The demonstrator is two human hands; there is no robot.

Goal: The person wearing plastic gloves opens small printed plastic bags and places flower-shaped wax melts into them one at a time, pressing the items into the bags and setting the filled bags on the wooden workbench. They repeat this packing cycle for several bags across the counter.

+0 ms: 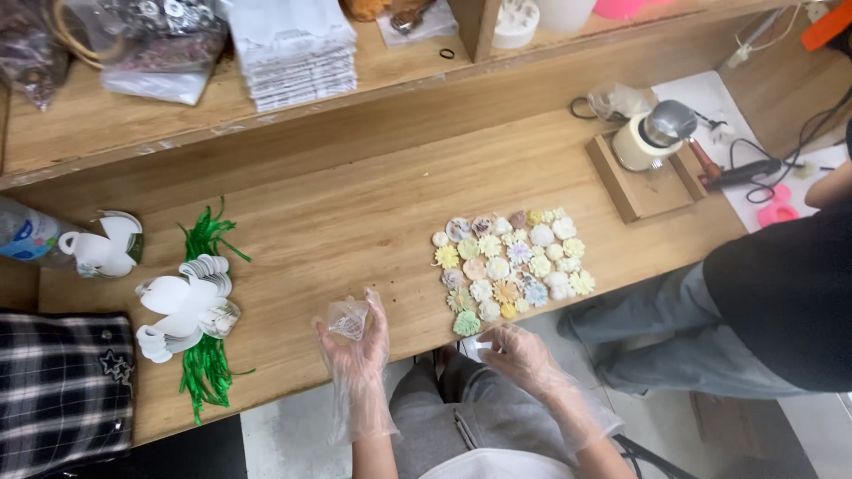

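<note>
1. Head view is looking down on two hands in clear plastic gloves at the near edge of a wooden table (355, 213).
2. Left hand (355, 350) is lying palm up at about 6 o'clock, its fingers curling loosely around a small clear bag (347, 320) that is resting against the fingertips; something pale may be sitting inside it, but the bag is too small to tell.
3. Right hand (519, 355) is hovering at about 5 o'clock, fingers bending together and pinching a small white piece (485, 346), just below the table edge.
4. Pastel flower shapes (510, 263) are lying in a close cluster on the table just beyond the right hand, toward 1 o'clock, each touching or nearly touching its neighbours.
5. White card cutouts (186, 306) are sitting stacked over green shredded strips (206, 355) at 9 o'clock, well apart from the left hand.
6. Another person in a dark top (790, 293) and grey trousers is standing at 3 o'clock beside the table.
7. A cream-coloured appliance (652, 137) is standing on a wooden tray (635, 191) at 2 o'clock.
8. A stack of white folded sheets (297, 53) is lying on the raised shelf at 11 o'clock.
</note>
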